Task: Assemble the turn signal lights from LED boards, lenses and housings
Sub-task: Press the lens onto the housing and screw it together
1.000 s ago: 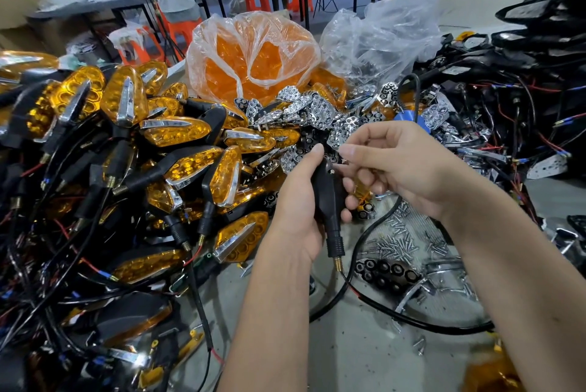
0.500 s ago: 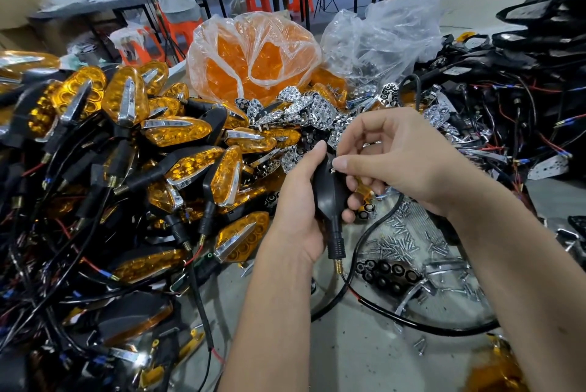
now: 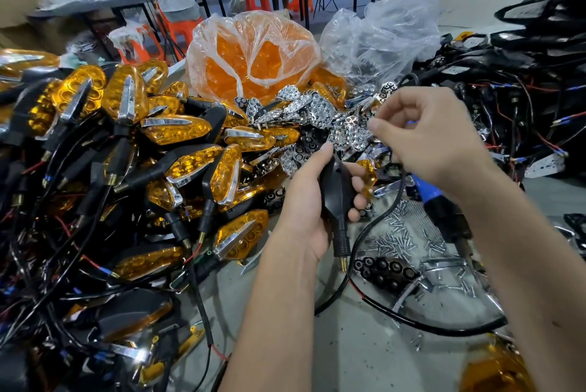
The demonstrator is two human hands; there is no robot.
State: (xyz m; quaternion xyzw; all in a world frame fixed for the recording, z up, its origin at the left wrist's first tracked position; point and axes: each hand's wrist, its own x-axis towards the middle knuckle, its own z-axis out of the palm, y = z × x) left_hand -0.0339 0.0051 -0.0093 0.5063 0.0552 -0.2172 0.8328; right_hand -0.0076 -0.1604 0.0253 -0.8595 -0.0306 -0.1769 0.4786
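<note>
A grey table (image 3: 348,344) in a workshop carries a heap of glossy amber lights (image 3: 177,138), chrome reflectors (image 3: 317,106), small screws (image 3: 399,233). Left hand (image 3: 304,201) grip closed around matte black housing (image 3: 336,191); right hand (image 3: 434,141) above it, fingers curled, content unclear

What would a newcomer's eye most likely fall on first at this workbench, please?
Probably the clear bag of orange lenses glowing at centre back, then the heap of finished amber turn signals with tangled wires filling the left. In the middle, the left hand grips a black housing, stem down, with the right hand raised above it.
</note>
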